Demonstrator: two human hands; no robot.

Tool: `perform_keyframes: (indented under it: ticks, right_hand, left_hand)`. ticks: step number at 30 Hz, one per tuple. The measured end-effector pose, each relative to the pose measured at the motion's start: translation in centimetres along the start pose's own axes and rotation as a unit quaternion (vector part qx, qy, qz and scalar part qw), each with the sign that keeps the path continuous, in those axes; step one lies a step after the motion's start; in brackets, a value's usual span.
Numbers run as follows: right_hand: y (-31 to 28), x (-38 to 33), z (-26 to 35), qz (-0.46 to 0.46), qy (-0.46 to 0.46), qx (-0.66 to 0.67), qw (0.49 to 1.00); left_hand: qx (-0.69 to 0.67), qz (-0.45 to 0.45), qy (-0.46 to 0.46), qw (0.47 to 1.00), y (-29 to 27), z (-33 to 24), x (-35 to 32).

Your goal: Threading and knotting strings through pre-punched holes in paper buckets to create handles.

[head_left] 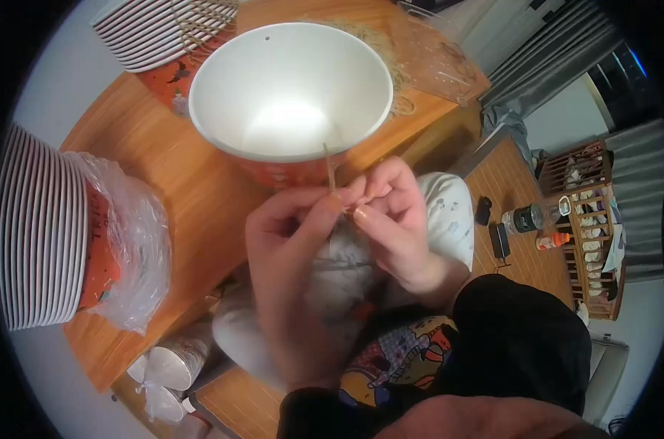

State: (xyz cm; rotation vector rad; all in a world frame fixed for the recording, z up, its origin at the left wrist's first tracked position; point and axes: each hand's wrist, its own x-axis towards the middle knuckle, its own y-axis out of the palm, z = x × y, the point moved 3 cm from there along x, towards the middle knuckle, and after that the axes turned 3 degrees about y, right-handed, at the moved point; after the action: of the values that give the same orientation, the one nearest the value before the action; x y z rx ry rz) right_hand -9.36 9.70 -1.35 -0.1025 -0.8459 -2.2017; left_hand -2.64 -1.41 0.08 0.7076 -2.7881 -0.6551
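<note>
In front of me a large paper bucket (291, 80), white inside and orange-red outside, stands tilted with its mouth toward me. It has a small hole near its far rim. Just below its near rim my left hand (295, 227) pinches a thin tan cord (329, 164), whose free end points up across the bucket's edge. My right hand (394, 219) is closed beside it, thumb and fingertips pressed together and meeting the left fingertips. What lies between the right fingertips is too small and covered to make out.
Nested buckets (43, 227) in a clear plastic bag (138, 241) lie at left on the wooden table (178, 212). Another bucket stack (141, 33) is at the far left. Tan cord loops (401, 106) lie behind the bucket, by a clear plastic sheet (449, 62). Bottles (526, 218) stand at right.
</note>
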Motion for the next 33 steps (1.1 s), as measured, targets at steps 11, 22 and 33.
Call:
perform_keyframes:
  ticks: [11,22,33]
  right_hand:
    - [-0.6,0.2,-0.1,-0.009,-0.006,-0.034,0.999]
    - [-0.2,1.5,1.6,0.015,0.035,-0.028,0.999]
    - [1.6,2.4,2.2,-0.034,0.061,-0.096,0.993]
  left_hand:
    - [-0.037,0.005,-0.007,0.999,-0.8,0.5,0.1]
    - [0.001,0.010,-0.035,0.999,-0.6,0.1,0.1]
    - [-0.006,0.019,-0.041,0.999,-1.0,0.8,0.0]
